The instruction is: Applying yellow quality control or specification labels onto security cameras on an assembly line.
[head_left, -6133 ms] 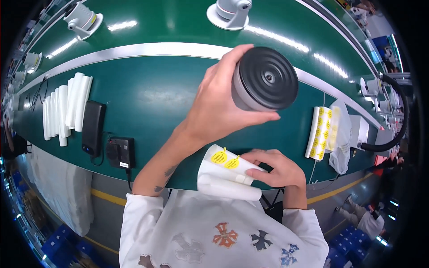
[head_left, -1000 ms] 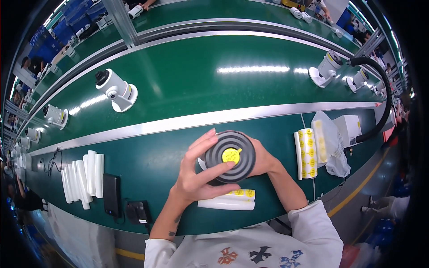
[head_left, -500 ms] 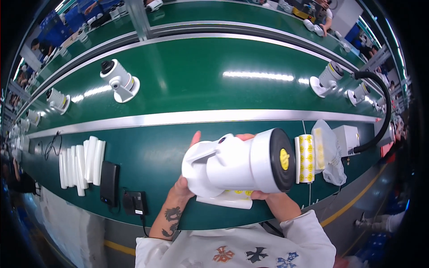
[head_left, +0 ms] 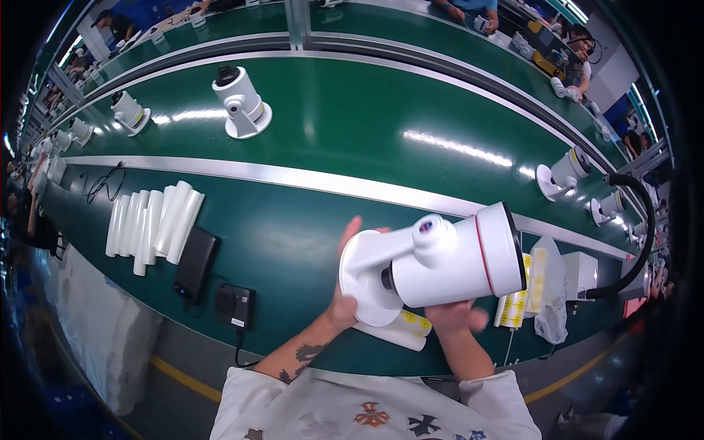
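A white security camera (head_left: 447, 264), its thick cylinder joined to a round base by an arm, is held tilted above the near bench. One end has a black rim, and a red line runs round the body. My left hand (head_left: 342, 304) grips the round base, thumb on the near side and fingers partly hidden behind it. Beneath the cylinder is my right hand (head_left: 456, 317), its fingers blurred and partly covered, so its grip is unclear. Under the base lies a white roll (head_left: 389, 336), next to a strip of yellow round stickers (head_left: 416, 323).
At left lie several white rolls (head_left: 154, 224), a black box (head_left: 196, 257) and a black adapter (head_left: 235, 305). Similar cameras stand on the far green strip (head_left: 330, 110). Sticker sheets (head_left: 513, 301), a plastic bag (head_left: 551, 293) and a black flexible hose (head_left: 645, 220) are at right. People work beyond.
The security camera has turned, so its black end face with the yellow sticker no longer shows and the arm side does. My right hand has shifted beneath the cylinder. The whole view has swung.
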